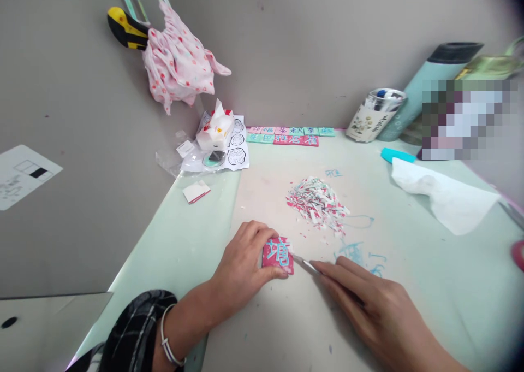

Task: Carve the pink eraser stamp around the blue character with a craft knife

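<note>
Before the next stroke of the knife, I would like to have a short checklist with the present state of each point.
1. Left hand grips the red tile: ok, fingers and thumb are on it.
2. Right hand holds the knife: ok.
3. Knife tip at the tile: ok, it is at the right edge.
4. Left thumb well away from the blade: not ok, it seems rather close.
5. Pile of shavings apart from the tile: ok, it lies beyond.
6. Blade sharp: cannot tell.

Pink cloth (178, 60) hanging left; pen jar (375, 114) (floral label (362, 123)) beside teal tumbler (428, 90); white tissue (444, 197) right.
</note>
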The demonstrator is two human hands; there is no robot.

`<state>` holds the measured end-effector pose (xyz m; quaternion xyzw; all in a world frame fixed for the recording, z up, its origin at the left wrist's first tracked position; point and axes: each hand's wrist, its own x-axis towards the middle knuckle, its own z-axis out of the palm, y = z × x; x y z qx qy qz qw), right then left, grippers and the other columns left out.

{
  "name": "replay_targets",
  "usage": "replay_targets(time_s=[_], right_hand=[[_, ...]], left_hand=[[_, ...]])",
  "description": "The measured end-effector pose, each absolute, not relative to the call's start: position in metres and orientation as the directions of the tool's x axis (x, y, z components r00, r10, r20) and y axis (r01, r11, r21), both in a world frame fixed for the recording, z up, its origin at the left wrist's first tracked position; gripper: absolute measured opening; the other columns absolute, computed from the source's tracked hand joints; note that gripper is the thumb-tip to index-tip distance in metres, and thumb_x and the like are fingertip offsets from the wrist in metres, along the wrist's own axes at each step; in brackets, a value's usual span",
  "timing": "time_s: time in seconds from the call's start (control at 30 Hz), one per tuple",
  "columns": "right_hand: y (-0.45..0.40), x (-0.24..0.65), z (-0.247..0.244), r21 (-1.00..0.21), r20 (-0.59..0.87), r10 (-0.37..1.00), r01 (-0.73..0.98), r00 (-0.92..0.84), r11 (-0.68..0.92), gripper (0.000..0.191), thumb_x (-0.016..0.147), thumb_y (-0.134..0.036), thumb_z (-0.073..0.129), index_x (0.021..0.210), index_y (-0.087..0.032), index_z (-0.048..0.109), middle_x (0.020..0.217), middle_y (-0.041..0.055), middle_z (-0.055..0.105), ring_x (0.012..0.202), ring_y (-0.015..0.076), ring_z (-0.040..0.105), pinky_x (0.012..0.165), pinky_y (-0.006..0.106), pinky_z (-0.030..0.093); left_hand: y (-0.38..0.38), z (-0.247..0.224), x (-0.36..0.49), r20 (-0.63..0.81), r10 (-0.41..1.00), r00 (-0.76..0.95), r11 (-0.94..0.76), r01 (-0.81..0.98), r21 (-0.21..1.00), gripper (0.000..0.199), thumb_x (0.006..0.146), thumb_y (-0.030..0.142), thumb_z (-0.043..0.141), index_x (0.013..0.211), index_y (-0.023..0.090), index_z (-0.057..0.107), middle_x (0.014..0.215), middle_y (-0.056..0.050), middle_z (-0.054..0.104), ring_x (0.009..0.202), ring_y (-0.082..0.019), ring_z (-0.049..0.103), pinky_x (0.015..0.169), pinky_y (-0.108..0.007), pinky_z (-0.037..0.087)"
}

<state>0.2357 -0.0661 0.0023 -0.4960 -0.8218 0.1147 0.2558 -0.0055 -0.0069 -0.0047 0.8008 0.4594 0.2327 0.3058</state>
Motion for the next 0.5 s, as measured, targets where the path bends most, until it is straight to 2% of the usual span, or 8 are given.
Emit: replay_targets(time_s=[0.13, 0.37, 0.5], right_hand=[[-0.065, 0.233, 0.000, -0.420, 0.297, 0.872, 0.767, -0.389, 0.485, 0.023, 0.102, -0.023, 0.045, 0.114, -0.024, 0.064, 0.078, -0.0016, 0.063, 0.057, 0.0097, 0.063, 0.051, 0.019, 0.049], [-0.064, 0.228, -0.007, -0.338, 0.371, 0.846, 0.793, -0.383, 0.507, 0.024, 0.102, -0.022, 0.045, 0.113, -0.021, 0.066, 0.076, -0.0014, 0.061, 0.052, 0.0094, 0.059, 0.047, 0.020, 0.044], [-0.067, 0.227, -0.009, -0.257, 0.408, 0.821, 0.812, -0.399, 0.523, 0.027, 0.102, -0.021, 0.043, 0.114, -0.019, 0.067, 0.072, -0.0018, 0.058, 0.048, 0.0085, 0.056, 0.044, 0.020, 0.041]], left_hand=[[-0.007, -0.005, -0.005, 0.080, 0.881, 0.467, -0.384, 0.605, 0.698, 0.051, 0.073, 0.027, 0.088, 0.115, 0.019, 0.059, 0.113, -0.006, 0.059, 0.108, -0.027, 0.055, 0.096, -0.043, 0.048], [-0.008, -0.005, -0.006, 0.085, 0.877, 0.473, -0.391, 0.600, 0.698, 0.051, 0.073, 0.025, 0.088, 0.115, 0.019, 0.059, 0.114, -0.006, 0.059, 0.109, -0.026, 0.054, 0.097, -0.043, 0.047], [-0.007, -0.005, -0.006, 0.097, 0.877, 0.471, -0.398, 0.597, 0.697, 0.051, 0.073, 0.024, 0.088, 0.116, 0.018, 0.060, 0.114, -0.006, 0.059, 0.109, -0.026, 0.054, 0.097, -0.042, 0.047]])
